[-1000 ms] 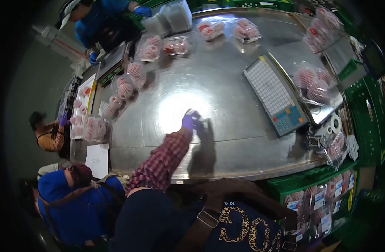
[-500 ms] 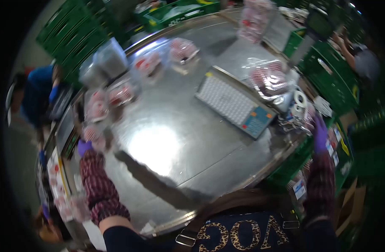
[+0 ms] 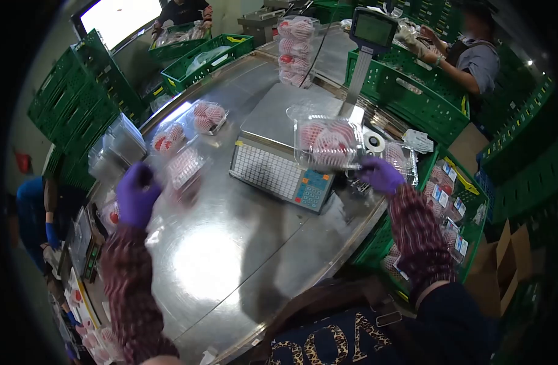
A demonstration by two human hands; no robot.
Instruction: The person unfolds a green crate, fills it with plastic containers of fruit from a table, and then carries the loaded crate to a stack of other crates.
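My left hand (image 3: pixel 137 198), in a purple glove, has its fingers curled and pinched at the near edge of a blurred clear clamshell pack (image 3: pixel 185 167) of fruit in pink foam nets. My right hand (image 3: pixel 382 175), gloved alike, has its fingers closed on the lower right corner of another clamshell fruit pack (image 3: pixel 329 143). That pack overlaps the right side of the weighing scale (image 3: pixel 273 173) in this view. Beyond my left hand are two more fruit packs (image 3: pixel 168 139) (image 3: pixel 208 117). A further pack (image 3: pixel 400 159) lies just behind my right hand, near a label roll (image 3: pixel 374 142).
A tall stack of fruit packs (image 3: pixel 295 52) stands behind the scale. Its display (image 3: pixel 372 29) rises on a post. Nested empty clamshells (image 3: pixel 114 149) sit at the left edge. A green crate (image 3: pixel 358 249) holds labelled packs at right. Co-workers (image 3: pixel 473 67) (image 3: pixel 184 13) stand beyond the table.
My view has turned and shifted. My left hand has come up from the table's left edge beside a fruit pack; my right hand has moved inward to the pack by the scale.
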